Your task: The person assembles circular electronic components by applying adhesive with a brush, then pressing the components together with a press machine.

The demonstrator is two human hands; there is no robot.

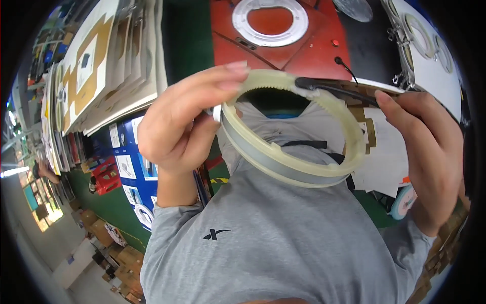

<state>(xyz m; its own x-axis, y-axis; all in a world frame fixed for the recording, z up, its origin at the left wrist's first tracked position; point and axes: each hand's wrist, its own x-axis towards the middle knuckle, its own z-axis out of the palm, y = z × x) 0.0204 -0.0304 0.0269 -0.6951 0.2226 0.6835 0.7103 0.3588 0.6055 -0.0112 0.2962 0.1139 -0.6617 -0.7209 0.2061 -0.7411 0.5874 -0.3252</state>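
In front of my chest, my left hand (pixel 177 116) grips a pale yellow-green plastic ring (pixel 268 159) by its left side, fingers over the top and thumb below. The ring is tilted, with fine teeth along its inner edge and a grey band around its outside. A small white piece (pixel 217 113) shows at the ring's left, beside my left fingers. My right hand (pixel 425 137) pinches a slim black tool (pixel 344 92). Its rounded dark end touches the ring's far upper rim, where a shiny, whitish patch shows. I cannot make out the tool's exact kind.
Beyond the ring lies a red work surface (pixel 228 55) bearing a white ring-shaped part (pixel 243 28). Large boards and cardboard sheets (pixel 96 76) stand stacked at the left. Pale ring parts (pixel 419 38) rest on a white surface at the far right. A small wheel (pixel 403 202) shows below my right hand.
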